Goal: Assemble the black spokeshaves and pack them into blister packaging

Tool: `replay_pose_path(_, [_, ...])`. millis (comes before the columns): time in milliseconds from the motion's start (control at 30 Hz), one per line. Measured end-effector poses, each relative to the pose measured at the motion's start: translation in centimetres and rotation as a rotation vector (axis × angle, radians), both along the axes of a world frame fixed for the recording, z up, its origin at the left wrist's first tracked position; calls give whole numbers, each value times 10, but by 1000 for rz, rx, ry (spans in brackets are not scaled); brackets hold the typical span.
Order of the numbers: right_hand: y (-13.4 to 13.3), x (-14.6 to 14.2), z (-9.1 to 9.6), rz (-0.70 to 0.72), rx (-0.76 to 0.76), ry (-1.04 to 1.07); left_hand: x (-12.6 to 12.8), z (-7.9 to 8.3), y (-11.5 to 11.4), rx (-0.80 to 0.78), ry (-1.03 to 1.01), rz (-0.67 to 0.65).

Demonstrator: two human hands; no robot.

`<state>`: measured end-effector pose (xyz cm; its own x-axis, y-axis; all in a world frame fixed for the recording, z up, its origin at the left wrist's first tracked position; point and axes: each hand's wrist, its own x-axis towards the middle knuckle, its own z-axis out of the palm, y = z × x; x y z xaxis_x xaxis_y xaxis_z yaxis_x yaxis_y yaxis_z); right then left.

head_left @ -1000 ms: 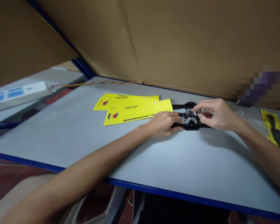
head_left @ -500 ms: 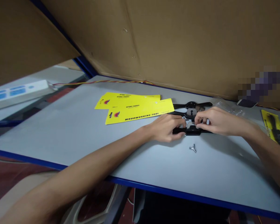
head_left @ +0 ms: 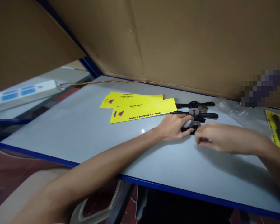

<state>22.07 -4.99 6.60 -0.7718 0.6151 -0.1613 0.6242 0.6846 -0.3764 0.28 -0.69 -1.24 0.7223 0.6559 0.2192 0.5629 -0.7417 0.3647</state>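
Observation:
My left hand (head_left: 175, 127) grips the left handle of the nearest black spokeshave (head_left: 193, 131), thumb in front and fingers behind. A grey blade (head_left: 195, 124) lies on that tool's middle. Just to the right, my right hand (head_left: 220, 137) is closed with fingertips bent down beside the tool's front; whatever they pinch is hidden. Behind the left fingers rests a second spokeshave (head_left: 211, 115) with a grey blade plate (head_left: 193, 111) on it. A third spokeshave (head_left: 206, 104) lies farther back.
Yellow spoke shave cards (head_left: 144, 111) overlap left of the tools. Clear plastic wrapping (head_left: 233, 107) lies back right, near a packaged tool on a yellow card (head_left: 278, 129). A cardboard wall (head_left: 177, 46) closes the back. A power strip (head_left: 25, 90) sits at far left.
My right hand has moved from the blade toward me and closed over the spot where small silvery screws lay; they no longer show. My left hand stays at the tool. The view has shifted slightly.

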Motion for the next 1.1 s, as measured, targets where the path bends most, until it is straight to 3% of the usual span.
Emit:
replay_pose_path(133, [30,18,13,-126,128,115,0,1,2,-16,-6,-35])
replay_pose_path(233, [40,20,9,-126,141,130,-1,1,3,-24,-9,-41])
replay_pose_path(567, [39,12,-9,-75,18,110,0,3,2,-52,38,-44])
replay_pose_path(833, [28,6,-17,-6,199,24,1,5,2,-69,68,-57])
replay_pose_path(1100, [23,3,-13,14,147,-39,-1,6,4,-124,18,-61])
